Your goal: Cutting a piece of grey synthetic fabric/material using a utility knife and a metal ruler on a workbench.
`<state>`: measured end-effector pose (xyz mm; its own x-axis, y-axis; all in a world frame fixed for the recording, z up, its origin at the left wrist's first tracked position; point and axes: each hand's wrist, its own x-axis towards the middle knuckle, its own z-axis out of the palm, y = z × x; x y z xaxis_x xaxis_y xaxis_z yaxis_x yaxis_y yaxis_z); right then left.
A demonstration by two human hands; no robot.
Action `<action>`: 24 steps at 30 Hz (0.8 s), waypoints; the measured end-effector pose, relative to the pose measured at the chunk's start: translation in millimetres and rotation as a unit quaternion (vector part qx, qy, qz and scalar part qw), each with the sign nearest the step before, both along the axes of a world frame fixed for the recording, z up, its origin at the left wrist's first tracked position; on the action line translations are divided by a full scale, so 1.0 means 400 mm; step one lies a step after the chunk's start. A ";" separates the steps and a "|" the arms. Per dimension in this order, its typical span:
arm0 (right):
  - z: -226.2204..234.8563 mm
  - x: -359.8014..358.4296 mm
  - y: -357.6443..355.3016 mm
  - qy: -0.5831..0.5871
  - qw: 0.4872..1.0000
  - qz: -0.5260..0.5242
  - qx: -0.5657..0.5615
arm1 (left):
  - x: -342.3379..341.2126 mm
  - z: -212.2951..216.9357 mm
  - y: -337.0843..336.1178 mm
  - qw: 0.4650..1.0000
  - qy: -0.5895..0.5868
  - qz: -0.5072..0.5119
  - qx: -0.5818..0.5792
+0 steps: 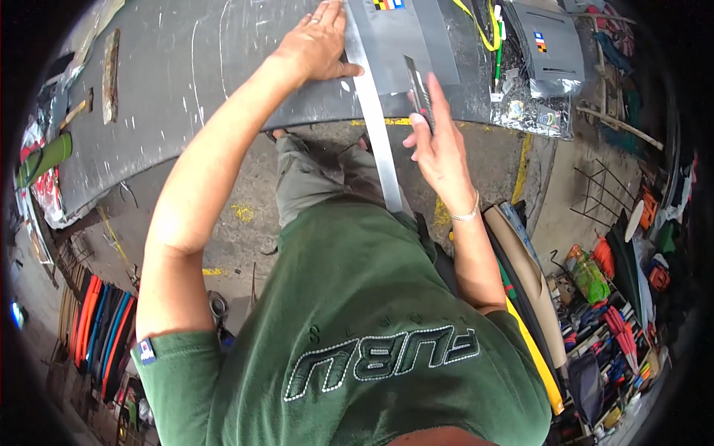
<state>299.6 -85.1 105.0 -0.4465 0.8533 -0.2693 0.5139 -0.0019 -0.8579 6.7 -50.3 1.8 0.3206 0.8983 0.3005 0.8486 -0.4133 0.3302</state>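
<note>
A long metal ruler (377, 130) lies over the worktable's near edge, and its lower end reaches out toward my shirt. My left hand (316, 46) rests flat on the table along the ruler's left side, fingers stretched out and thumb on the metal. To the ruler's right is a smooth grey sheet (405, 37) with a small coloured emblem at its far end. My right hand (440, 145) holds a utility knife (420, 93) with its blade end pointing away from me, over the sheet's near edge.
The dark worktable (163, 82) has scratches and pale marks. A wooden strip (111, 74) and a green roll (44, 158) lie at left. On the right are a green pencil (498, 56), a yellow strap (483, 30) and a grey piece in clear plastic (554, 52). Rolled materials (524, 260) stand beside my right arm.
</note>
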 end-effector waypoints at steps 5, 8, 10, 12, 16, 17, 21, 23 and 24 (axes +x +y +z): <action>-0.074 -0.134 0.090 -0.012 0.983 0.015 0.181 | 0.025 -0.007 0.009 1.000 -0.011 -0.004 0.010; -0.114 -0.200 0.148 -0.015 0.977 0.022 0.210 | 0.033 -0.025 0.016 0.998 -0.054 0.009 0.018; -0.141 -0.224 0.173 -0.022 0.977 0.015 0.211 | 0.046 -0.006 0.010 0.998 0.015 0.033 0.060; -0.160 -0.243 0.188 -0.062 0.972 0.040 0.224 | 0.037 -0.004 0.008 0.997 0.015 0.038 0.062; -0.167 -0.236 0.205 -0.079 0.970 0.040 0.226 | 0.112 0.208 0.061 0.928 0.242 0.080 -0.270; -0.162 -0.241 0.205 -0.092 0.970 0.042 0.222 | 0.113 0.224 0.063 0.928 0.240 0.081 -0.271; -0.163 -0.247 0.204 -0.102 0.968 0.038 0.225 | 0.112 0.239 0.064 0.917 0.256 0.073 -0.298; -0.161 -0.253 0.203 -0.107 0.968 0.044 0.221 | 0.104 0.226 0.058 0.917 0.246 0.080 -0.303; -0.159 -0.256 0.203 -0.112 0.968 0.049 0.218 | 0.096 0.207 0.047 0.931 0.222 0.084 -0.276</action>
<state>197.4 -3.9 41.3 -0.5022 0.8648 0.0066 0.6675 0.3924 -0.6328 45.1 -31.6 84.4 0.1437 0.9257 -0.3499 0.9896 -0.1332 0.0540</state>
